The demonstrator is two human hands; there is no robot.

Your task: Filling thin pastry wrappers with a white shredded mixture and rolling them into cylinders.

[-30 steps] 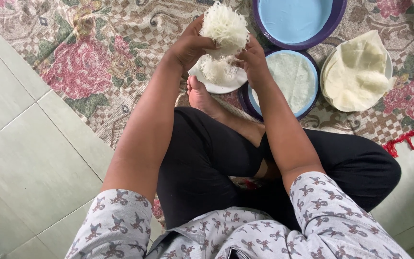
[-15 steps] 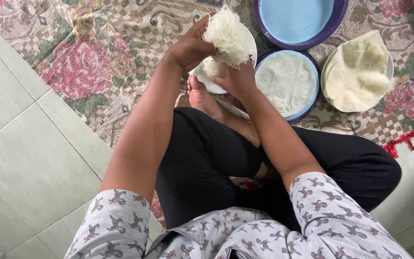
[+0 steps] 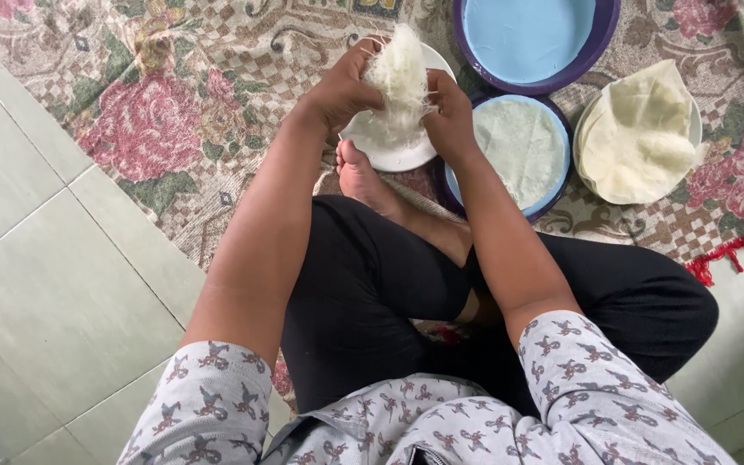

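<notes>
Both hands grip one clump of thin white noodles, the left hand closed on its left side and the right hand pinching its right side, held just above a white plate that carries more loose strands. This looks like the pulling-apart step (a judgement from the stretched strands); the next move would call for a gentle, even tug so the strands separate without dropping off the plate. Right of the plate, a blue-rimmed tray holds a thin pale round sheet. Beyond that tray, a second blue tray looks bare inside. Farthest right of the plate, a pale dish holds a stack of folded wrappers.
</notes>
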